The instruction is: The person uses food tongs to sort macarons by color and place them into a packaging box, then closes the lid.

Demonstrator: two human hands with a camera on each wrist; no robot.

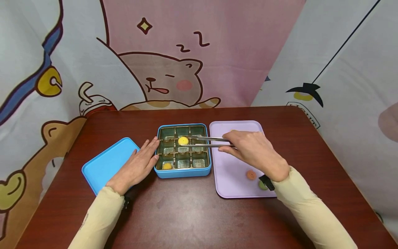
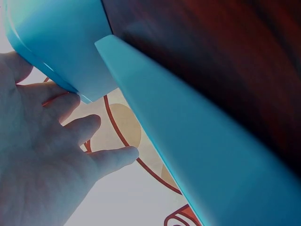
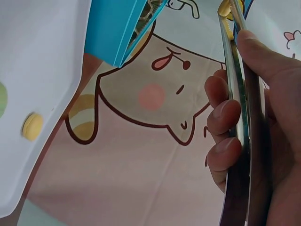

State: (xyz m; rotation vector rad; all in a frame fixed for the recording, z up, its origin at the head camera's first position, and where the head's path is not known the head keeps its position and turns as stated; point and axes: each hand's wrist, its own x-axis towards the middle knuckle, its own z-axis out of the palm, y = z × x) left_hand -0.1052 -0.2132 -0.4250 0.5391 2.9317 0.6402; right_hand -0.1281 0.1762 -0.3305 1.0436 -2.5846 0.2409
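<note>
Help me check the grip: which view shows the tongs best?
Right wrist view: the tongs appear large, gripped by the right hand. The head view shows their front part, smaller; the left wrist view, none of them.

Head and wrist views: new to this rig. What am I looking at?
No machine, just bare-handed human work. The head view looks down from a head-worn camera; each wrist view comes from a camera on that wrist. On the table lie a lid at left, a box mid and a tray at right. The left grip touches the box's side. The right grip holds tongs, their tips around a yellow piece over the box. Another yellow piece sits in the near-left slot; an orange piece and green piece lie on the tray.
</note>
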